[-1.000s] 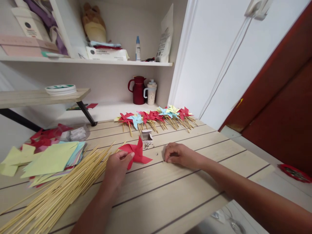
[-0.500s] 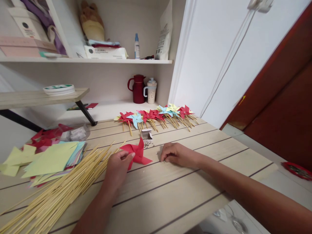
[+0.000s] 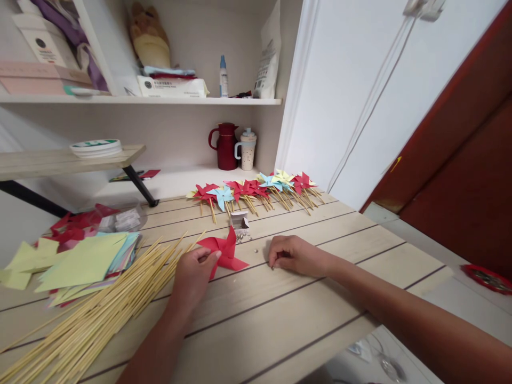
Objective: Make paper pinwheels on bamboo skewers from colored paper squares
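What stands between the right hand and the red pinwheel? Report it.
A small loose metal piece lies on the tabletop, roughly between the right hand and the red pinwheel; no other obstacle shows.

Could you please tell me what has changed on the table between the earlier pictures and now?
The right hand moved slightly left, towards the lone small metal piece, then back right, so the piece shows clear of it again. Whether it grips anything is too small to tell. The left hand still holds the red paper pinwheel; the sticks and small open box stayed put.
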`<action>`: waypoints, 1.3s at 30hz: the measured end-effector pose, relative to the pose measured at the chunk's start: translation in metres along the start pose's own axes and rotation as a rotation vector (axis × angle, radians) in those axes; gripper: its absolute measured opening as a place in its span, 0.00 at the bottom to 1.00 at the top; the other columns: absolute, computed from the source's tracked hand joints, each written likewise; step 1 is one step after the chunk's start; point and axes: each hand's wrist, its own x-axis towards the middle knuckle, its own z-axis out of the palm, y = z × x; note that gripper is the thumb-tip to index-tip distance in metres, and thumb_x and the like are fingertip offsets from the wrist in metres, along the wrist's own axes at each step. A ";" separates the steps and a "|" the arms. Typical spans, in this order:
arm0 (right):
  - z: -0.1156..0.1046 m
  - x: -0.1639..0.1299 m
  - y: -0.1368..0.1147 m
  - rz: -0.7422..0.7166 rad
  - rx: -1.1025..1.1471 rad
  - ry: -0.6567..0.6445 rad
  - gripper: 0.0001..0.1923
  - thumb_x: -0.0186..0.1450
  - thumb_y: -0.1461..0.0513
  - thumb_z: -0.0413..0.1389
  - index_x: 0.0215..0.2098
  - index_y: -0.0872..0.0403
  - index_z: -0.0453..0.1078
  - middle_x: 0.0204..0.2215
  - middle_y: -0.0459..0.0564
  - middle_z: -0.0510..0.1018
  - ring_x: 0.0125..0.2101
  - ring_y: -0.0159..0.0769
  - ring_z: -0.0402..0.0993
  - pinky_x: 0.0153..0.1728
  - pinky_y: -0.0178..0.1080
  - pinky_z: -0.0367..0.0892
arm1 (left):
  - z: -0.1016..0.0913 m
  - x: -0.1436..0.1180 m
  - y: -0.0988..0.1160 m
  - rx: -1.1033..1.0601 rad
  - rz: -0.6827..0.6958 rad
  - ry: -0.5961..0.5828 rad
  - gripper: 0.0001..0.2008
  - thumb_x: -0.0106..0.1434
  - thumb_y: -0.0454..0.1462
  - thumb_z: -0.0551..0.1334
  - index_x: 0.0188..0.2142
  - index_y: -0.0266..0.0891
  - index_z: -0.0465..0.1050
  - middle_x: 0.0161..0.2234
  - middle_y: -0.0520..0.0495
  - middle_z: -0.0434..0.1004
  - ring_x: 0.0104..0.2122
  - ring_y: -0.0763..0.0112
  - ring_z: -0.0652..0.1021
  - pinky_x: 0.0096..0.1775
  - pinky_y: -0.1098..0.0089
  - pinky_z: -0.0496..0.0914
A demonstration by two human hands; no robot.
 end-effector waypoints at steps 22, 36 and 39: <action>0.018 -0.006 0.001 0.332 -0.404 0.374 0.10 0.62 0.66 0.54 0.35 0.51 0.78 0.36 0.50 0.81 0.34 0.37 0.75 0.34 0.36 0.64 | -0.002 -0.002 0.004 -0.028 0.010 0.003 0.17 0.49 0.49 0.61 0.15 0.41 0.63 0.16 0.56 0.58 0.20 0.72 0.61 0.25 0.70 0.54; 0.023 -0.001 0.010 0.162 -0.296 0.369 0.09 0.64 0.66 0.56 0.42 0.51 0.74 0.39 0.50 0.78 0.34 0.35 0.74 0.37 0.37 0.67 | -0.001 -0.002 0.004 -0.017 0.016 -0.007 0.18 0.49 0.50 0.60 0.16 0.41 0.61 0.16 0.55 0.56 0.21 0.72 0.59 0.25 0.70 0.53; 0.022 0.003 0.010 0.204 -0.293 0.365 0.06 0.65 0.63 0.56 0.39 0.52 0.75 0.38 0.51 0.79 0.36 0.38 0.75 0.39 0.38 0.66 | -0.001 -0.002 0.005 -0.007 0.013 -0.006 0.17 0.49 0.50 0.60 0.15 0.41 0.60 0.16 0.55 0.56 0.21 0.72 0.60 0.25 0.70 0.53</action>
